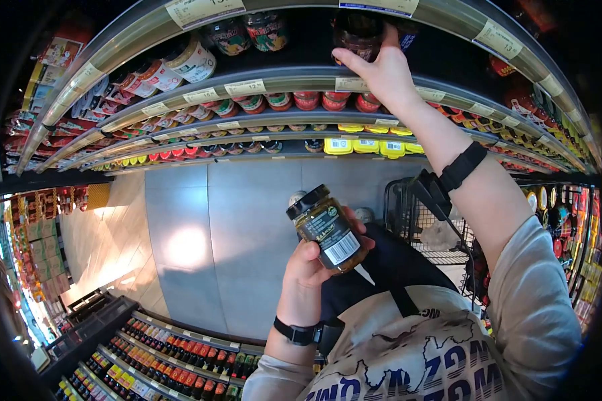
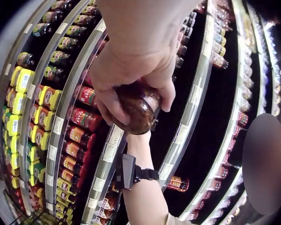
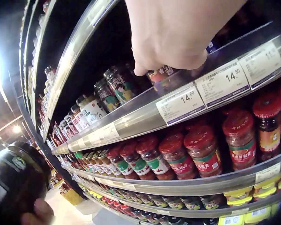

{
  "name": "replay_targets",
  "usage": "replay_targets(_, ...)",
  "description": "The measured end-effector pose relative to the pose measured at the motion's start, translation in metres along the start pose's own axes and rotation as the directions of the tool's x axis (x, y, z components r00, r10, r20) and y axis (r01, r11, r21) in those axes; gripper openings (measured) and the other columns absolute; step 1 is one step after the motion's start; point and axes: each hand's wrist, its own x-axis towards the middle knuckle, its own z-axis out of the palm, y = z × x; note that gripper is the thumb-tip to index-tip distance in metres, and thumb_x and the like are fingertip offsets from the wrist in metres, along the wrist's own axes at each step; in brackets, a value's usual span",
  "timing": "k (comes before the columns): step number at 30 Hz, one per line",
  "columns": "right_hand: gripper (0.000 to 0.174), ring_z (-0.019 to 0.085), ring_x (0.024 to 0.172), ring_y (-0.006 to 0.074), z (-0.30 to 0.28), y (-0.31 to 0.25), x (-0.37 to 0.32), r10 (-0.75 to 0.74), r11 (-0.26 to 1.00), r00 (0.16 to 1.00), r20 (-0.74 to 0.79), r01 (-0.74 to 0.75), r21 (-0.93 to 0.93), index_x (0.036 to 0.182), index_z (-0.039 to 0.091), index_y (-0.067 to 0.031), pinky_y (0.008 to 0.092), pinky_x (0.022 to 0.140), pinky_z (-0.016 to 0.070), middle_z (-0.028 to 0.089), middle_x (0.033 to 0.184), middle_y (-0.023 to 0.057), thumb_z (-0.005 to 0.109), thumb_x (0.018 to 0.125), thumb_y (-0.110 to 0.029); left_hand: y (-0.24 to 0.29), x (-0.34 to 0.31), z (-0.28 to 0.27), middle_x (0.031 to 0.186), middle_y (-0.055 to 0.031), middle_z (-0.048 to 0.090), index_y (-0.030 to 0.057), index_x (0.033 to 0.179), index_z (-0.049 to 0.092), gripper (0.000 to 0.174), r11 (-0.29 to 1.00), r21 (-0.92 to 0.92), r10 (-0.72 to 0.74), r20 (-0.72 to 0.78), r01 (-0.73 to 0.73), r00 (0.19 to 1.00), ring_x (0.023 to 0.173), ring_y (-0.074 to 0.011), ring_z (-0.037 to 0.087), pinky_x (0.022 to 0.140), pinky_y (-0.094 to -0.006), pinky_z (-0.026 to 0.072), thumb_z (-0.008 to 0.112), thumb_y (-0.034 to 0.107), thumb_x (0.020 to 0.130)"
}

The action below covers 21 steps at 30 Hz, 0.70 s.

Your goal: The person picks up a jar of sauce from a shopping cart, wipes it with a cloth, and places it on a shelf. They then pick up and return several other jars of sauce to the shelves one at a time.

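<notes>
My left hand (image 1: 306, 262) grips a glass jar (image 1: 328, 230) with a black lid and a dark label, its barcode side facing up, held tilted before my body. From the left wrist, the brown bottom of that jar (image 2: 139, 110) shows between the thumb and fingers. Up on the shelf, my right hand (image 1: 389, 73) holds another dark jar (image 1: 358, 37), thumb on one side and fingers on the other. In the right wrist view, the right hand (image 3: 178, 37) covers most of the shelf jar (image 3: 163, 77); only part of its label shows.
Shelf edges with price tags (image 3: 225, 79) run just below the right hand. Red-lidded jars (image 3: 201, 150) fill the shelf beneath, and black-lidded jars (image 3: 117, 86) stand beside it. A wire cart (image 1: 441, 250) is by my legs; another shelf of bottles (image 1: 174, 347) lies behind.
</notes>
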Motion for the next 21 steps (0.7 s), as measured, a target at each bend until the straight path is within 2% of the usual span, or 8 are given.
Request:
replay_targets(3,0.087,0.064,0.104,0.0313,0.001,0.002,0.000,-0.012,1.000,1.000,0.005,0.012,0.016,0.130,0.036,0.0053,0.0363,0.090,0.0484,0.065,0.109,0.0221,0.080,0.073,-0.043,-0.002,0.005,-0.003,0.112,-0.0192,0.059,-0.0014,0.127,0.047,0.086,0.989,-0.128,-0.041,0.261,0.076,0.965,0.106,-0.0349,0.060,0.093,-0.0533,0.0489,0.086,0.037,0.062)
replay_targets(6,0.086,0.063,0.103,0.0314,0.000,0.000,0.000,0.013,0.999,1.000,0.004,-0.013,0.029,0.130,0.036,0.0055,0.0360,0.090,0.0483,0.065,0.109,0.0219,0.080,0.073,-0.042,-0.008,0.007,0.013,0.108,-0.0197,0.060,-0.0015,0.125,0.047,0.086,0.959,-0.282,0.073,0.246,-0.001,0.966,0.102,-0.0360,0.061,0.090,-0.0533,0.0499,0.087,0.037,0.059)
replay_targets(8,0.086,0.063,0.103,0.0316,-0.001,-0.005,-0.002,-0.003,1.000,1.000,-0.013,0.003,0.019,0.130,0.036,0.0056,0.0358,0.090,0.0483,0.065,0.108,0.0218,0.080,0.073,-0.042,-0.009,0.008,0.015,0.108,-0.0201,0.060,-0.0015,0.125,0.048,0.086,0.956,-0.294,0.069,0.259,0.010,0.963,0.100,-0.0364,0.061,0.089,-0.0533,0.0501,0.087,0.037,0.058)
replay_targets(10,0.080,0.058,0.109,0.0364,-0.010,-0.028,-0.005,0.093,0.986,0.996,0.002,-0.093,0.137,0.136,0.032,0.0041,0.0384,0.093,0.0463,0.059,0.115,0.0267,0.076,0.078,-0.030,-0.009,0.008,0.015,0.107,-0.0204,0.060,-0.0016,0.124,0.048,0.086,0.953,-0.303,0.067,0.274,0.020,0.959,0.099,-0.0368,0.062,0.088,-0.0534,0.0502,0.087,0.038,0.057)
replay_targets(13,0.084,0.060,0.107,0.0363,-0.009,-0.025,-0.002,0.154,0.971,0.986,0.058,-0.162,0.176,0.135,0.029,0.0060,0.0389,0.092,0.0475,0.059,0.113,0.0291,0.080,0.075,-0.024,-0.009,0.009,0.015,0.107,-0.0211,0.060,-0.0017,0.123,0.048,0.087,0.948,-0.319,0.072,0.260,0.015,0.963,0.098,-0.0376,0.062,0.088,-0.0531,0.0502,0.087,0.038,0.056)
replay_targets(16,0.083,0.057,0.112,0.0379,-0.011,-0.026,-0.001,0.209,0.958,0.972,0.112,-0.226,0.175,0.136,0.030,0.0044,0.0386,0.094,0.0458,0.056,0.119,0.0289,0.078,0.077,-0.027,-0.008,0.010,0.014,0.107,-0.0207,0.060,-0.0016,0.123,0.048,0.088,0.949,-0.312,0.061,0.275,0.029,0.960,0.099,-0.0379,0.061,0.088,-0.0530,0.0503,0.087,0.039,0.056)
replay_targets(20,0.082,0.063,0.101,0.0292,0.002,0.004,0.000,-0.005,1.000,1.000,0.008,0.005,0.026,0.129,0.037,0.0044,0.0348,0.090,0.0475,0.064,0.109,0.0195,0.080,0.075,-0.040,-0.011,0.010,0.008,0.109,-0.0201,0.060,-0.0010,0.124,0.048,0.088,0.949,-0.312,0.063,0.296,0.034,0.953,0.102,-0.0382,0.060,0.089,-0.0529,0.0490,0.087,0.039,0.057)
replay_targets(21,0.081,0.061,0.102,0.0351,0.000,0.001,0.003,-0.005,0.991,1.000,0.003,0.005,0.132,0.126,0.042,0.0038,0.0382,0.090,0.0473,0.064,0.107,0.0227,0.080,0.073,-0.043,-0.011,0.011,0.007,0.110,-0.0199,0.059,-0.0008,0.125,0.047,0.087,0.949,-0.314,0.072,0.289,0.024,0.955,0.103,-0.0382,0.059,0.089,-0.0528,0.0485,0.087,0.039,0.058)
